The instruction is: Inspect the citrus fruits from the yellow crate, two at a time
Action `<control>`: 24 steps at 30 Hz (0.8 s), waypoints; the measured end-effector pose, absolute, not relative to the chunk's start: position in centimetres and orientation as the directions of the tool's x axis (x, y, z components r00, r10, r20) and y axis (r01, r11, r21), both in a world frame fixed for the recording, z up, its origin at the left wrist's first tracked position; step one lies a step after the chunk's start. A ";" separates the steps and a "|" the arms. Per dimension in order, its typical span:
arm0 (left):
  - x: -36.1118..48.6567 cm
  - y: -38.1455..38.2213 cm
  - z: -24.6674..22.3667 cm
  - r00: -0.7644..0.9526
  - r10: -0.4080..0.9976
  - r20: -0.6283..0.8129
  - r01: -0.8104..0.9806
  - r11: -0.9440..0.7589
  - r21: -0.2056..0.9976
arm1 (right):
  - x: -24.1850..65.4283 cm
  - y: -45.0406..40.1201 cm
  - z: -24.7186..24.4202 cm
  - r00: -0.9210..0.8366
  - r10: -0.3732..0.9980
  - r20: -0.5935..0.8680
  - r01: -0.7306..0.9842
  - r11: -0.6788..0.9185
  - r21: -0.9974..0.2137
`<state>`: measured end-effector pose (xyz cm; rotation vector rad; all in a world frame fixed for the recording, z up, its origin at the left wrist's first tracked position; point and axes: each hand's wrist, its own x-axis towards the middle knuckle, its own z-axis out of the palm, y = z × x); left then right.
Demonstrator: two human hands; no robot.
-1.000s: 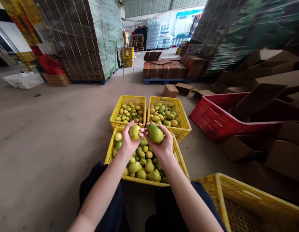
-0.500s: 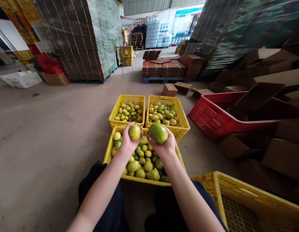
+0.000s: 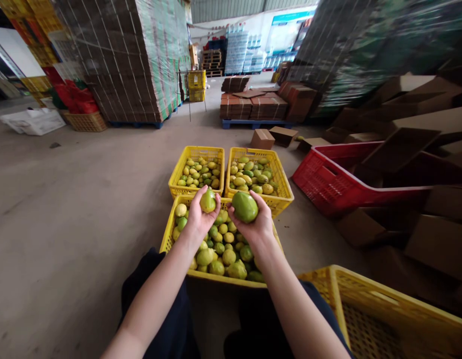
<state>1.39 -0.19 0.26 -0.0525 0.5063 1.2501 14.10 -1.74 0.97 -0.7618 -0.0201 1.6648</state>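
Observation:
My left hand [image 3: 200, 215] is closed round a small yellow-green lemon [image 3: 208, 201], its pointed end turned upward. In my right hand [image 3: 261, 225] rests a larger, greener lemon [image 3: 244, 207], gripped between thumb and fingers. Both hands are raised over the near yellow crate [image 3: 231, 282], which is full of green and yellow lemons [image 3: 229, 257]. Behind it stand two more yellow crates side by side, the left crate [image 3: 173, 187] with mostly smaller lemons [image 3: 201, 172] and the right crate [image 3: 285, 192] with larger ones [image 3: 249, 175].
A red crate [image 3: 328, 182] with cardboard in it stands to the right, beside heaped cardboard boxes [image 3: 432, 239]. Another yellow crate [image 3: 387, 294] is at my lower right. Farther off are flattened cartons [image 3: 268, 107] on a blue pallet and a tall wrapped stack [image 3: 114, 60].
The lemon in my left hand has turned, so its pointed end now shows at the top. The lemon in my right hand has rotated slightly. Both hands stay over the near crate.

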 end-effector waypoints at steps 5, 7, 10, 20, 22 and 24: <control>1.4 -0.1 -0.6 0.289 0.895 -0.340 -0.894 0.379 0.237 | 14.0 -1.6 0.6 -0.039 0.831 -0.555 -0.854 -0.316 -0.413; 1.5 -0.1 -0.8 0.324 0.896 -0.305 -0.893 0.396 0.213 | 13.9 -1.5 0.4 -0.047 0.824 -0.564 -0.853 -0.327 -0.407; 1.6 -0.1 -0.8 0.347 0.901 -0.262 -0.892 0.403 0.205 | 13.9 -1.5 0.3 -0.092 0.855 -0.511 -0.854 -0.331 -0.400; 1.5 -0.1 -0.1 0.201 0.911 -0.361 -0.908 0.311 0.281 | 14.0 -1.8 0.8 -0.064 0.903 -0.425 -0.853 -0.270 -0.447; 1.5 -0.1 -0.3 0.235 0.909 -0.344 -0.897 0.339 0.285 | 14.1 -1.6 0.4 -0.117 0.887 -0.447 -0.848 -0.324 -0.420; 1.6 -0.2 -0.5 0.269 0.900 -0.344 -0.893 0.367 0.261 | 14.2 -1.4 0.0 -0.156 0.880 -0.448 -0.842 -0.356 -0.406</control>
